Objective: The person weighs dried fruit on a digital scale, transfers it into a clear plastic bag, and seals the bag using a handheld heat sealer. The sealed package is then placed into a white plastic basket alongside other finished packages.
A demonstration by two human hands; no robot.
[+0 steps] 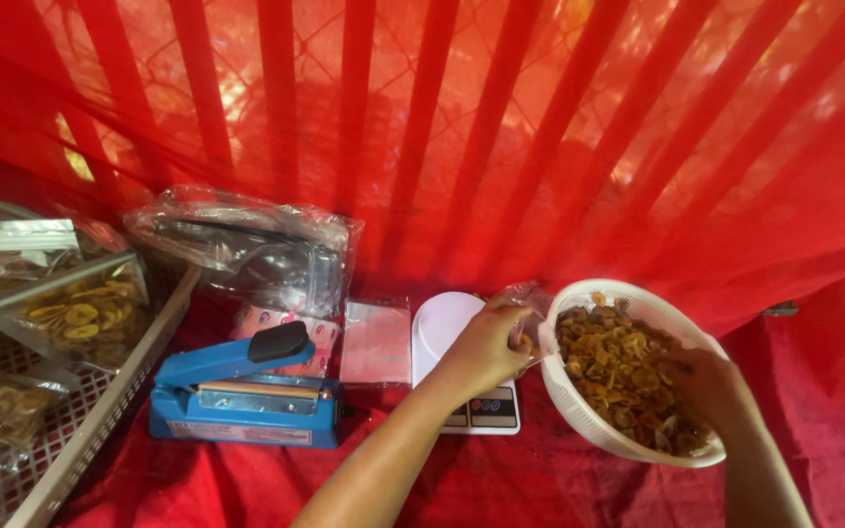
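Left hand beside white basket

Clear chip pouches in left crate; clear bag bundle behind blue sealer; flat packets beside scale.

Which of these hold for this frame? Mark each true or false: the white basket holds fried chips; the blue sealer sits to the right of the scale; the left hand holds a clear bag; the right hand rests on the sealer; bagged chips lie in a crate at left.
1. The white perforated plastic basket holds brown fried chips. True.
2. The blue heat sealer sits right of the white digital scale. False: it sits to the scale's left.
3. The left hand holds a clear plastic bag. True.
4. The right hand rests on the sealer. False: it is in the basket, among the chips.
5. Sealed bags of chips lie in the grey mesh crate at left. True.
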